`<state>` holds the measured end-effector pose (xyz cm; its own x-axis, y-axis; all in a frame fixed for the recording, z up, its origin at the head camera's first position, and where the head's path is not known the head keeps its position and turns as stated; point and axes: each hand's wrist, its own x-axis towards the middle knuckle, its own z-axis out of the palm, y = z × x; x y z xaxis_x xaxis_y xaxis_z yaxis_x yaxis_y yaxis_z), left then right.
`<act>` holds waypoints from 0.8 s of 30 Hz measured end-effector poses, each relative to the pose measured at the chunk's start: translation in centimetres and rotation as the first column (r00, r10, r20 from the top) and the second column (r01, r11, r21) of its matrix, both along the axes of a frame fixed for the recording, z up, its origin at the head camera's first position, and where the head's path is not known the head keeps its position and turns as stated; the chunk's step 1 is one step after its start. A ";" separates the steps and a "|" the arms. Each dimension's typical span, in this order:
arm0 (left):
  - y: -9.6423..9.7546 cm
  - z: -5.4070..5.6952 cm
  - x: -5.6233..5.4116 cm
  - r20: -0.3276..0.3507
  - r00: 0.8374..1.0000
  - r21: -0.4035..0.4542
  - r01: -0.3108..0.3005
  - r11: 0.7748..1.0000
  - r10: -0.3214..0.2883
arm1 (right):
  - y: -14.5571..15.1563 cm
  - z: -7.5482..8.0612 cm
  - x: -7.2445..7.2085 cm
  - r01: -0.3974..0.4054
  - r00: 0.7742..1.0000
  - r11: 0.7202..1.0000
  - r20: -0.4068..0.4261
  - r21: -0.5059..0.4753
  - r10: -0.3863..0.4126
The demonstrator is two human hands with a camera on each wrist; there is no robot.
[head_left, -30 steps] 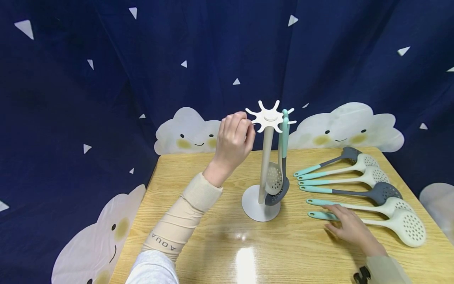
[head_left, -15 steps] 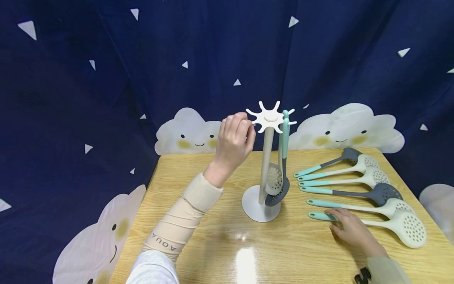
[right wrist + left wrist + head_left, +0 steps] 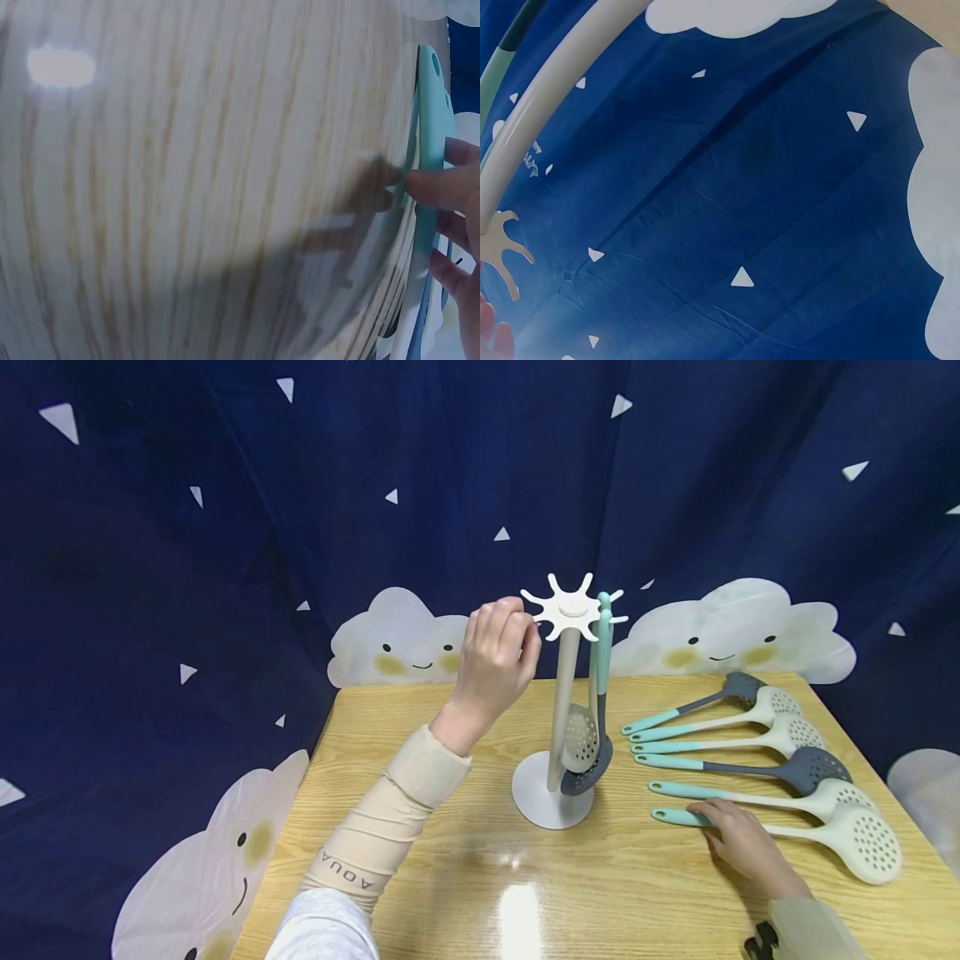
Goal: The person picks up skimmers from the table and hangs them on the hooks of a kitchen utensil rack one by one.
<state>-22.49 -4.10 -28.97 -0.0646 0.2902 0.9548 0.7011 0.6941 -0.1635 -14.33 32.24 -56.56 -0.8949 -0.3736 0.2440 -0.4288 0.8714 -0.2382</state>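
Note:
A white utensil stand with a star-shaped hook top stands on the table. My left hand holds the tip of one hook on its left side, fingers curled; in the left wrist view its fingertips show beside the hooks. A dark slotted ladle and a pale perforated skimmer hang on the stand's right side. My right hand pinches the mint handle of the nearest white skimmer, thumb on one side and fingers on the other. This skimmer's handle runs upright in the right wrist view.
Behind that skimmer lie several more utensils with mint handles, heads to the right: another white skimmer, a dark slotted turner and others. The wooden table ends at a dark blue curtain with clouds.
My right hand has closed in on the nearest skimmer's handle, with thumb and fingers now gripping it. My left hand has stayed at the stand's hook.

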 end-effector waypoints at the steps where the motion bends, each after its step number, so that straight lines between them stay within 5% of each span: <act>1: 0.0 0.0 0.0 0.001 1.000 0.000 0.000 1.000 0.000 | 0.0 -0.1 0.0 0.001 1.000 1.000 -0.008 0.000 -0.001; 12: 0.0 0.1 0.0 -0.001 1.000 0.003 0.002 1.000 -0.002 | 0.1 -0.6 -0.1 -0.007 0.998 1.000 -0.068 -0.017 0.006; 24: 0.0 0.0 0.0 0.002 1.000 0.002 0.000 1.000 0.000 | 0.0 0.3 -0.1 0.000 0.999 1.000 -0.038 -0.030 -0.001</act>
